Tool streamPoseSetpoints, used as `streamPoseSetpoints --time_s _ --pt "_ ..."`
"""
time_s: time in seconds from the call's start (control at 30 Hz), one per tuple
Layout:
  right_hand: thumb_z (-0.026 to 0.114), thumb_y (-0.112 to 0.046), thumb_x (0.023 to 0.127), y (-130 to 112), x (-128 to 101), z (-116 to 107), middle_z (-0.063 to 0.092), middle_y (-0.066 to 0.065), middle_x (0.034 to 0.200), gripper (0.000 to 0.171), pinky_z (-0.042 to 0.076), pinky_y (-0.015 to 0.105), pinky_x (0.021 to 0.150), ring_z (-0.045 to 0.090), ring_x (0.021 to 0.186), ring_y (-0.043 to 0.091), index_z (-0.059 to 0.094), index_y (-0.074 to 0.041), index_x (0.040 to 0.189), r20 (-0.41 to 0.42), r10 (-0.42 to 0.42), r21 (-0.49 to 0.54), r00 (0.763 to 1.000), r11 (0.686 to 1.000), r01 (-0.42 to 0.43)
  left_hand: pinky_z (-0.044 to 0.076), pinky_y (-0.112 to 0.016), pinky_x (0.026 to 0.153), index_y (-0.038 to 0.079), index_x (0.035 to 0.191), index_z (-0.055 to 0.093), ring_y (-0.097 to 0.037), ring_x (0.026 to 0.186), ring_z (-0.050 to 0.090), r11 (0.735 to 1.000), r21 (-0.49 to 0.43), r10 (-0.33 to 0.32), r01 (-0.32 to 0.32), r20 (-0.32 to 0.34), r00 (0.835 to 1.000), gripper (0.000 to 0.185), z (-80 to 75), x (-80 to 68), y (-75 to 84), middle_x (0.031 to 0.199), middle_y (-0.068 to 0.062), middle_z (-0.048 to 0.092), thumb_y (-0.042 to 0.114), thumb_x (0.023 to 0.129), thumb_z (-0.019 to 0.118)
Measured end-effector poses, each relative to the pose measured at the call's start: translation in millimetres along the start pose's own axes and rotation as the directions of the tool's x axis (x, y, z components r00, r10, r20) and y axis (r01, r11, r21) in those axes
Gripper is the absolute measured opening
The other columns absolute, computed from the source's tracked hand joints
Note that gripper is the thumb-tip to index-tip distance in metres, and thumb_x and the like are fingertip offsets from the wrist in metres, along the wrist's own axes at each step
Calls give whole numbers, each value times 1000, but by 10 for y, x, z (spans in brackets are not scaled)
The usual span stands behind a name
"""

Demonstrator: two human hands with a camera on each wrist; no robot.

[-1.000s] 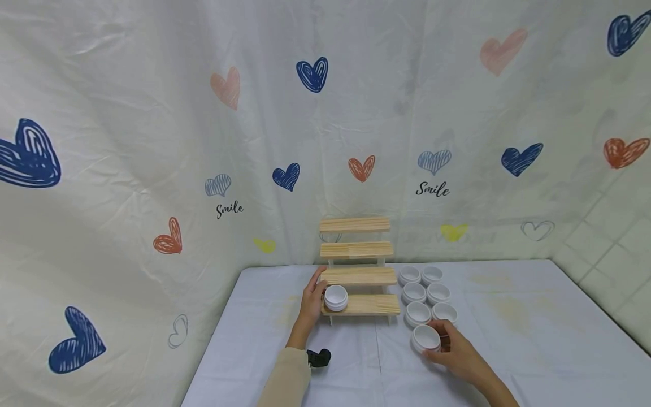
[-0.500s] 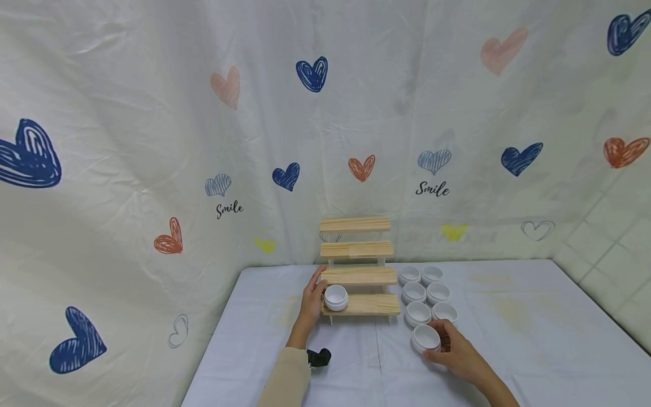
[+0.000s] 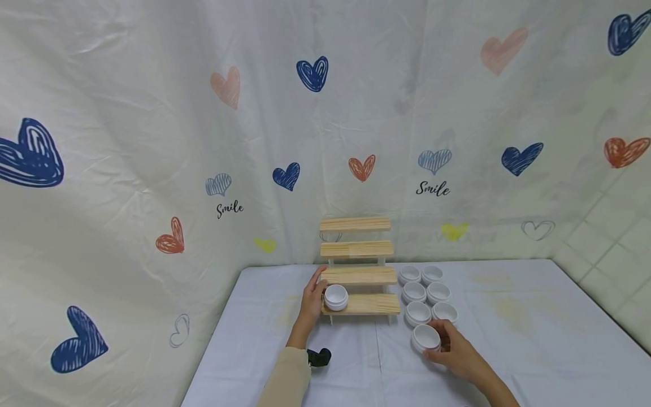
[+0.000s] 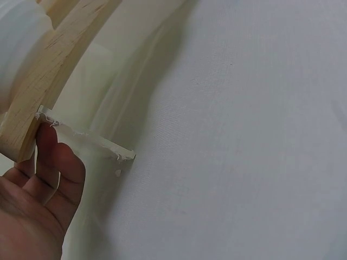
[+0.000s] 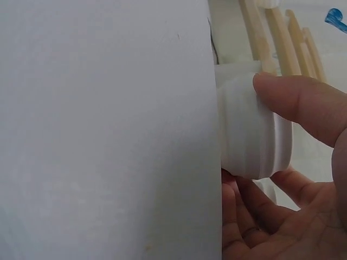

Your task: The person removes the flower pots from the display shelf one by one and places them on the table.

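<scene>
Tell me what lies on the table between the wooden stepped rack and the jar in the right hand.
In the head view, bare tablecloth lies between the wooden rack and the jar held by the right hand; the other white jars stand just beyond, beside the rack.

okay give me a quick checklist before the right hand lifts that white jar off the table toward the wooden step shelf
1. Right hand has a hold on the white jar: ok; in the right wrist view thumb and fingers curl round its ribbed side.
2. Jar free of the other jars: cannot tell; the nearest ones stand very close behind it.
3. Room on the bottom step: ok; its right part is bare.
4. Jar already on the step seated: ok; it stands at the left end.
5. Left hand steadies the shelf: ok; its fingers rest against the left edge of the wooden step shelf.
6. Upper steps free: ok; nothing stands on them.
</scene>
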State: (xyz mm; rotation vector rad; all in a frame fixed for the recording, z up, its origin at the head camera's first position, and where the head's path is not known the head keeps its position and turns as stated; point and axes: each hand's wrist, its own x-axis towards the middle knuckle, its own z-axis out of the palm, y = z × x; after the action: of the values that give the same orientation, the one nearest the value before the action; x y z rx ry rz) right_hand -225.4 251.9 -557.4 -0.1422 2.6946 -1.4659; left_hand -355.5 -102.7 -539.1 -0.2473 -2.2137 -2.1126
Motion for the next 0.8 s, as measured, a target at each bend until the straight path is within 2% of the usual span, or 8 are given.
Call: streamPoseSetpoints --time_s 0.33,0.47,0.53,0.67,0.8 --pt "78 -26 90 -106 -36 -88 56 20 136 66 50 28 86 59 112 24 42 0 139 1 21 -27 1000 999 -21 41 -25 73 16 153 49 -10 80 48 1000 -5 0 0 15 1000 47 -19 -7 22 88 2 54 18 106 50" --pt "76 -32 92 -175 -36 -153 53 19 139 67 51 33 89 58 118 28 40 -3 141 1 77 -29 997 997 -77 43 -27 79 16 153 49 -11 83 50 1000 -4 0 0 11 1000 47 -15 -20 28 89 3 56 19 106 51" --pt "74 -33 93 -230 -33 -179 52 20 141 67 51 36 91 57 120 30 39 -3 141 -1 78 -33 997 996 -78 43 -29 84 17 153 49 -11 86 51 1000 1 -4 4 10 1000 47 -17 -27 32 91 3 57 20 106 51" --pt "72 -30 95 -359 -34 -187 54 20 138 61 51 32 92 57 120 31 42 -2 140 -32 6 -36 999 999 -7 42 -32 90 18 154 48 -11 91 53 1000 11 -17 17 17 1000 48 -26 -14 30 108 -1 62 20 106 52" --pt "72 -25 96 -489 4 -145 59 17 132 51 52 26 89 59 115 30 48 -2 135 -79 -99 -15 992 995 98 41 -33 95 19 156 45 -12 95 54 999 14 -36 35 25 999 49 -35 65 -93 128 -6 61 21 107 50"
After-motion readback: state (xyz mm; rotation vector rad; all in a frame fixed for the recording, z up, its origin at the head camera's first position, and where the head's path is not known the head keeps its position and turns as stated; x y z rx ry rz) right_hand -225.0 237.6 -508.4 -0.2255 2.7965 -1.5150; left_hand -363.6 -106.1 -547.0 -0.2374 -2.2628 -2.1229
